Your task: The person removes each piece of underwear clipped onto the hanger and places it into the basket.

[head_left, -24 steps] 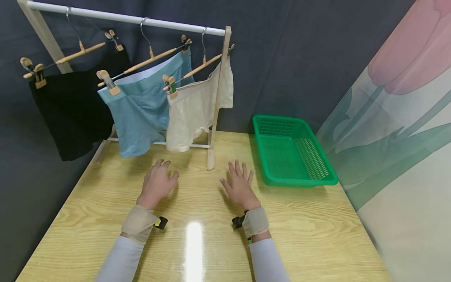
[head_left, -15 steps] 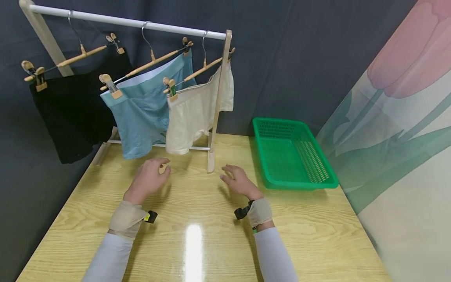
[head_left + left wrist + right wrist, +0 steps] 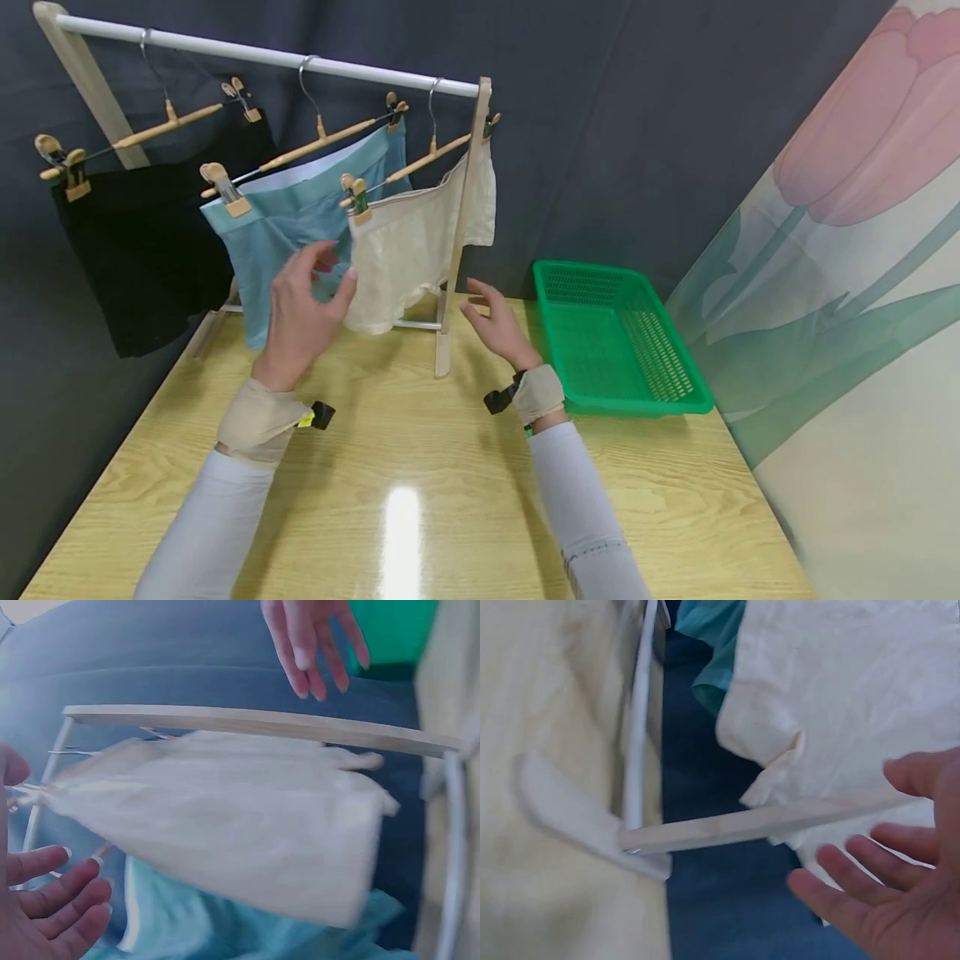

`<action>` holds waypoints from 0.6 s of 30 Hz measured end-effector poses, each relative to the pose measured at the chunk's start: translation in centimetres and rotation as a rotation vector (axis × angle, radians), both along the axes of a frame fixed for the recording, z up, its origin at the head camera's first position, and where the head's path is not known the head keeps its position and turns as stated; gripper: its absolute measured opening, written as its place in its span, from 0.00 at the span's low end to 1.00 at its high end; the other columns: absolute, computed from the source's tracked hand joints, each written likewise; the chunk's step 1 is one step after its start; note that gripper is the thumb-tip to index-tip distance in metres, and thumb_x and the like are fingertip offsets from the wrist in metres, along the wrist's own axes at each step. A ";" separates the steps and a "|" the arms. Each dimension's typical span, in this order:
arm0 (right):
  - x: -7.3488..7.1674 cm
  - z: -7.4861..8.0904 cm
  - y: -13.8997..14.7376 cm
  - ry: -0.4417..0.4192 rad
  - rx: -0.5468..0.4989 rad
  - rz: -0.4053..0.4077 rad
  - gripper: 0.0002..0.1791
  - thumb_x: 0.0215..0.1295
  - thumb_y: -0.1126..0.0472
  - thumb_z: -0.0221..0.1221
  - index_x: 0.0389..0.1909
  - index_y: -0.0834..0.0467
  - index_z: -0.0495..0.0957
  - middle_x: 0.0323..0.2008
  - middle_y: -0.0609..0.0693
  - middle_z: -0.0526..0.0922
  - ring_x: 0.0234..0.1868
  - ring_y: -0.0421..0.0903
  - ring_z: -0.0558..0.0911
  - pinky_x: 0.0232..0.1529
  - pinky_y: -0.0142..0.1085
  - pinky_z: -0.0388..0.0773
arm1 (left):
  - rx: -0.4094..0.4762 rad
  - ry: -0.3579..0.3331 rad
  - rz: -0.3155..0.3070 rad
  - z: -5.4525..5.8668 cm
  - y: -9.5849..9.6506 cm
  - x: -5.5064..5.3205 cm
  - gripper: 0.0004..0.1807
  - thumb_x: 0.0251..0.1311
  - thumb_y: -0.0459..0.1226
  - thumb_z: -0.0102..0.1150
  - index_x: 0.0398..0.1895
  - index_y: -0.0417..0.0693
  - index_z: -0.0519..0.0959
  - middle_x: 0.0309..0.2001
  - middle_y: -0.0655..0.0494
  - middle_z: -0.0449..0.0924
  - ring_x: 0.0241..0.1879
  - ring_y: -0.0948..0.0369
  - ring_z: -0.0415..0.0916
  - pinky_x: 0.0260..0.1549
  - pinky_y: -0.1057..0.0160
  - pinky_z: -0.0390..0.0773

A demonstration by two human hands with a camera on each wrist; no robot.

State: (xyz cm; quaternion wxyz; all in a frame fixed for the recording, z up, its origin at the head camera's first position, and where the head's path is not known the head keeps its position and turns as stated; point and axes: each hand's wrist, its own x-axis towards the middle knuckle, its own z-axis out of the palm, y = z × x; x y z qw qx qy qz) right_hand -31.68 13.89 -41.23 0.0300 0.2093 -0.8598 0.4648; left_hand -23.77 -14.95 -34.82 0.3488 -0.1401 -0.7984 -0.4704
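Cream shorts hang by clips from a wooden hanger at the right end of the rack. My left hand is raised in front of the blue shorts, near the left edge of the cream pair, fingers parted and holding nothing. In the left wrist view its fingers spread beside the cream waistband's clipped corner. My right hand is just right of the rack's wooden upright, loosely bent and bare. The right wrist view has its fingers close by that upright.
Black shorts hang at the rack's left end. The white top rail carries the hangers. A green basket stands on the wooden table to the right, beside a flowered curtain. Dark cloth hangs behind.
Both hands have gone up and forward from over the table toward the rack, the left one now in front of the blue shorts. The garments hang as before.
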 end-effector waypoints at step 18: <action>-4.4 2.0 -3.3 0.267 -0.063 -0.079 0.26 0.76 0.65 0.55 0.71 0.69 0.66 0.58 0.66 0.76 0.59 0.61 0.77 0.62 0.52 0.74 | 0.432 0.033 -0.166 6.6 2.0 -2.9 0.23 0.62 0.32 0.67 0.61 0.36 0.78 0.45 0.61 0.83 0.42 0.67 0.82 0.41 0.72 0.81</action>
